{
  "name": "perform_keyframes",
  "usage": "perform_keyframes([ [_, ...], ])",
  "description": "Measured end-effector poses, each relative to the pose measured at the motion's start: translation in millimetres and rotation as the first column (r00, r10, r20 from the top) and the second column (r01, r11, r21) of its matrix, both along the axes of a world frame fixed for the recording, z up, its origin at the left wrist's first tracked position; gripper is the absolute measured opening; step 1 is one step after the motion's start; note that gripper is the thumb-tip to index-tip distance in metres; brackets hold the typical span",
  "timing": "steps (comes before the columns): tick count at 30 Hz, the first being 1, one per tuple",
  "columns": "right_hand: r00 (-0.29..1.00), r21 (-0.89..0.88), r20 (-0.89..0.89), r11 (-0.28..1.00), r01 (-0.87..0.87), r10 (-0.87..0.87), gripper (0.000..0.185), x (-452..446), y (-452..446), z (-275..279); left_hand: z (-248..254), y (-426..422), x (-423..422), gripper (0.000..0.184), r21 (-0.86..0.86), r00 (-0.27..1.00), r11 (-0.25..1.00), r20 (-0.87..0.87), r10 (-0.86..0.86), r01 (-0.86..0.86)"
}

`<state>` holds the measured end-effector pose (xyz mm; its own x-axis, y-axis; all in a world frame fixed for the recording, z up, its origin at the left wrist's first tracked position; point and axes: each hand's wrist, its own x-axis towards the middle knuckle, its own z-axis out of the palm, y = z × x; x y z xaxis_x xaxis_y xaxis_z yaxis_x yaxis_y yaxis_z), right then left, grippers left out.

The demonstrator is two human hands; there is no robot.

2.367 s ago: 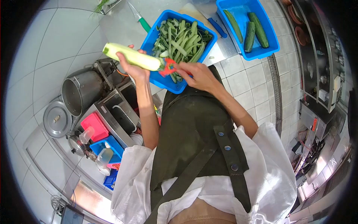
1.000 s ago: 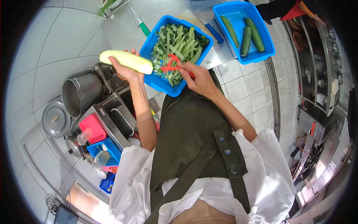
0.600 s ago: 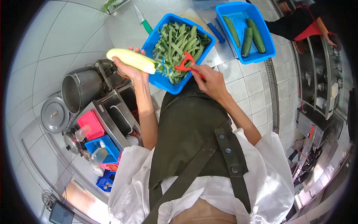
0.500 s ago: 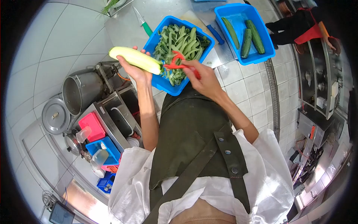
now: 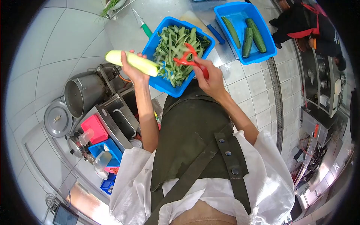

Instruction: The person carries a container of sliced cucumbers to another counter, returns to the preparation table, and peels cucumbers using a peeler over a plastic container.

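A pale, peeled zucchini [image 5: 140, 64] lies in my left hand [image 5: 134, 74], its fingers and thumb wrapped round the middle. My right hand [image 5: 212, 81] is closed on the handle of a red peeler [image 5: 184, 60]. The peeler's head is apart from the zucchini, over a blue bin [image 5: 170, 90]. Green peel strips [image 5: 179, 47] fill much of that bin. To its right, a second blue bin [image 5: 244, 9] holds three unpeeled dark green zucchini [image 5: 247, 42].
A green-handled knife [image 5: 146, 30] and a blue-handled knife [image 5: 216, 33] lie on the steel table [image 5: 123, 35]. At left are a large pot [image 5: 84, 95] and its lid [image 5: 58, 117]. Another person [image 5: 311, 22] in dark clothes stands at upper right.
The peeler has moved away from the zucchini's end, to the right. My left hand has shifted the zucchini slightly left, its thumb now over the top. The other person has moved.
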<state>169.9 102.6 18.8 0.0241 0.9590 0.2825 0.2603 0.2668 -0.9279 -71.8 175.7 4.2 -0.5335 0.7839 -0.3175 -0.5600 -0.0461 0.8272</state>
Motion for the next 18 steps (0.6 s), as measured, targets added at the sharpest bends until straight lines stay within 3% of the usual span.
perform_keyframes([
  [1, 0.955, 0.043, 0.287, 0.994, -0.097, 0.081, 0.026, 17.4, -3.8, -23.7, -8.2, -3.4, -12.9, 0.037, 0.043, 0.994, 0.998, 0.099, -0.041, 0.037],
  [2, 0.953, 0.039, 0.291, 0.994, -0.098, 0.082, 0.026, 24.0, -4.9, -31.5, -7.5, -4.1, -14.5, 0.037, 0.04, 0.994, 0.999, 0.104, -0.04, 0.036],
  [4, 0.796, -0.137, 0.563, 0.975, -0.175, 0.222, 0.031, 33.1, -11.2, -46.1, -6.8, -7.7, -15.8, 0.036, 0.007, 0.991, 1.0, 0.133, -0.003, 0.003],
  [5, 0.9, -0.034, 0.401, 0.985, -0.17, 0.169, 0.032, 26.0, -9.8, -35.4, -9.9, -8.8, -16.2, 0.035, -0.003, 0.992, 1.0, 0.129, -0.017, 0.018],
  [9, 0.918, 0.01, 0.375, 0.99, -0.142, 0.128, 0.031, 25.1, -9.0, -46.2, -8.3, -12.5, -5.9, 0.037, 0.015, 0.996, 1.0, 0.091, -0.019, 0.018],
  [12, 0.858, -0.086, 0.474, 0.98, -0.181, 0.2, 0.033, 23.0, -2.5, -35.0, -7.7, -9.2, -3.1, 0.038, 0.021, 0.995, 0.999, 0.098, -0.034, 0.032],
  [14, 0.931, 0.009, 0.34, 0.99, -0.141, 0.129, 0.034, 21.1, -12.4, -17.0, -2.3, -9.7, 1.3, 0.038, 0.025, 0.994, 1.0, 0.111, -0.011, 0.009],
  [15, 0.884, -0.016, 0.455, 0.994, -0.11, 0.106, 0.031, 25.6, -16.4, -30.5, 0.7, -8.9, 2.3, 0.039, 0.034, 0.992, 0.999, 0.126, -0.005, 0.0],
  [16, 0.884, -0.02, 0.455, 0.994, -0.107, 0.104, 0.031, 25.8, -17.7, -39.3, 0.6, -9.7, 1.1, 0.039, 0.031, 0.992, 1.0, 0.126, -0.008, 0.004],
  [18, 0.86, -0.195, 0.469, 0.973, -0.12, 0.2, 0.028, 22.5, -6.2, -37.1, 0.3, -5.1, 0.5, 0.039, 0.096, 0.978, 0.995, 0.205, -0.034, 0.014],
])
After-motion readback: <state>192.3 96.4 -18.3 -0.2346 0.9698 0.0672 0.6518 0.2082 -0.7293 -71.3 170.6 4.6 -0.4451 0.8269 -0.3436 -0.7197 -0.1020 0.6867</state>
